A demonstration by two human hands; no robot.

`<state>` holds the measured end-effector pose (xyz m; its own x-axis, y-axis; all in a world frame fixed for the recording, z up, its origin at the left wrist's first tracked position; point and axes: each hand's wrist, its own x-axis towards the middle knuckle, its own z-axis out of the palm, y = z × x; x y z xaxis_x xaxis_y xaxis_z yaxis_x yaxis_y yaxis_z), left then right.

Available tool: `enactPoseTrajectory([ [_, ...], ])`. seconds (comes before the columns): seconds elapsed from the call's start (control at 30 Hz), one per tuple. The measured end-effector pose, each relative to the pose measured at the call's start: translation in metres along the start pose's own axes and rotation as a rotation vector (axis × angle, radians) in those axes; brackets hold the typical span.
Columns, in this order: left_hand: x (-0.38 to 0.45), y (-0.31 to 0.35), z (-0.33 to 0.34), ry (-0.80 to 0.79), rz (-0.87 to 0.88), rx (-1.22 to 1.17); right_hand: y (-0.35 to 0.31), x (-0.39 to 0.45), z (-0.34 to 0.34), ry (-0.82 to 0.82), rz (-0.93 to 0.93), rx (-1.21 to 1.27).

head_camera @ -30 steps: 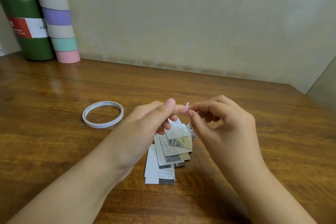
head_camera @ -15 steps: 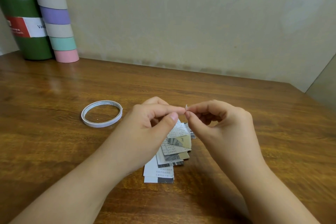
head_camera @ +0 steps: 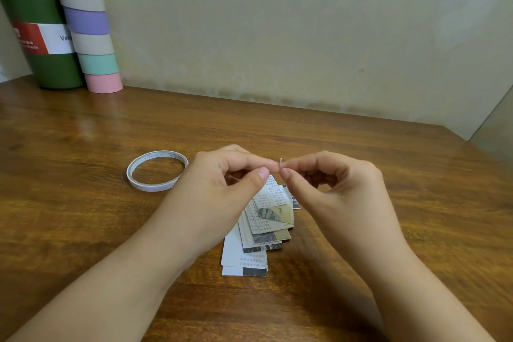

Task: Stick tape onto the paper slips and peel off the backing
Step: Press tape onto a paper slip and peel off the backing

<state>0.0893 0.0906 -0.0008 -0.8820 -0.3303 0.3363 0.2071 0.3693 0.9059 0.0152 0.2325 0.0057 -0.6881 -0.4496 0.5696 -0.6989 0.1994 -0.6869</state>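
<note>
Nearest on the wooden table [head_camera: 83, 230] lies a fanned pile of paper slips [head_camera: 261, 233]. Just above it the left hand [head_camera: 222, 191] and right hand [head_camera: 333, 191] meet fingertip to fingertip, each pinching a tiny white scrap of tape [head_camera: 281, 163] between thumb and forefinger, other fingers curled. Left of the hands lies a tape roll [head_camera: 156, 171]. Far left, by the wall, stand a green bottle [head_camera: 39, 36] and a striped tube [head_camera: 88, 25].

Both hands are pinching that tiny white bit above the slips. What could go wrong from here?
The white bit is tiny, pinched between left hand and right hand; it could slip or stick to a finger. Dropped, it may land on the loose paper slips directly below and be hard to find.
</note>
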Motion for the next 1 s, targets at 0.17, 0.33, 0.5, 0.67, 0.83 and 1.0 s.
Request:
enactPoseTrajectory([
  [0.17,0.0003,-0.0011,0.0,-0.002,0.001,-0.026,0.0001,0.0001,0.0002,0.002,-0.001,0.01],
  [0.33,0.0011,-0.0025,-0.0006,0.007,0.001,-0.053,0.0009,0.0002,-0.0006,0.006,-0.031,-0.012],
  [0.5,0.0005,-0.001,-0.0009,0.001,-0.002,-0.053,0.0033,-0.0002,0.0003,0.028,-0.097,-0.063],
  [0.67,-0.0014,-0.0008,0.0009,-0.046,-0.027,-0.031,0.0076,-0.0001,0.0036,0.096,-0.17,-0.189],
  [0.83,-0.0026,0.0005,0.0019,-0.071,-0.044,-0.029,0.0056,-0.0019,0.0047,0.12,-0.123,-0.16],
  [1.0,-0.0027,0.0008,0.0026,-0.058,-0.04,-0.035,-0.0003,-0.0026,0.0019,0.057,0.019,-0.015],
])
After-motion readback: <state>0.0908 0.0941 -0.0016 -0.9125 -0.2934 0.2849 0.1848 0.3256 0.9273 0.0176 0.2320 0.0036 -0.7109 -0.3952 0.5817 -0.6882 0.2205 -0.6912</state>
